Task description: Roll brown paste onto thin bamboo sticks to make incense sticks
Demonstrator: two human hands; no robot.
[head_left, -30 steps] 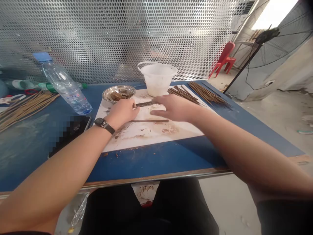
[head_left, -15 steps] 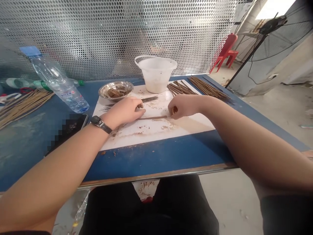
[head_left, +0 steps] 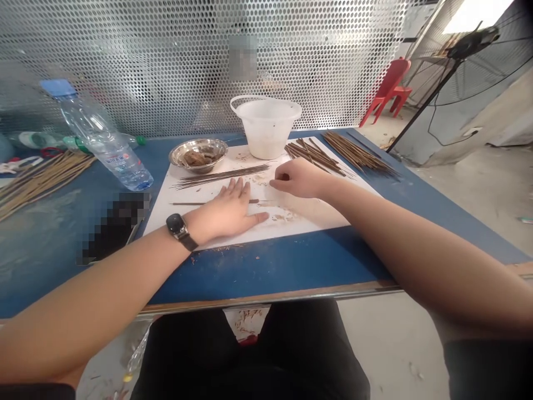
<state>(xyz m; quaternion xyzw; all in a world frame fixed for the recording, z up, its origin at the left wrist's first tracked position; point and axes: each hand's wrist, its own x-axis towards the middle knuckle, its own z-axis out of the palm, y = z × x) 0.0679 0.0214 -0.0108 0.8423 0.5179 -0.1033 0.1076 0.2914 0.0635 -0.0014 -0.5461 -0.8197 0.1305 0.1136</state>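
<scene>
My left hand [head_left: 233, 214] lies flat, fingers spread, over a brown-coated incense stick [head_left: 189, 204] on the white board [head_left: 183, 195]. One coated end shows left of the hand; a thin bare tip sticks out to the right. My right hand [head_left: 300, 178] is curled just to the right of that tip, thumb against the fingers; whatever is inside is hidden. Behind the left hand lies a bundle of thin dark sticks [head_left: 220, 176]. Several thicker brown sticks [head_left: 312, 154] rest beyond the right hand. Brown crumbs dot the board.
A metal bowl [head_left: 175, 161] holds brown lumps, beside a white plastic bucket [head_left: 266, 133]. More brown sticks [head_left: 360, 153] lie back right. At left are a water bottle [head_left: 110, 147], a partly blurred dark phone-like object [head_left: 114, 230] and tan sticks [head_left: 41, 180]. Perforated metal panel [head_left: 166, 66] stands behind.
My left hand has opened from a curled grasp and come down flat, nearer and to the right, onto the stick. My right hand has let go of the stick's end and shifted slightly left.
</scene>
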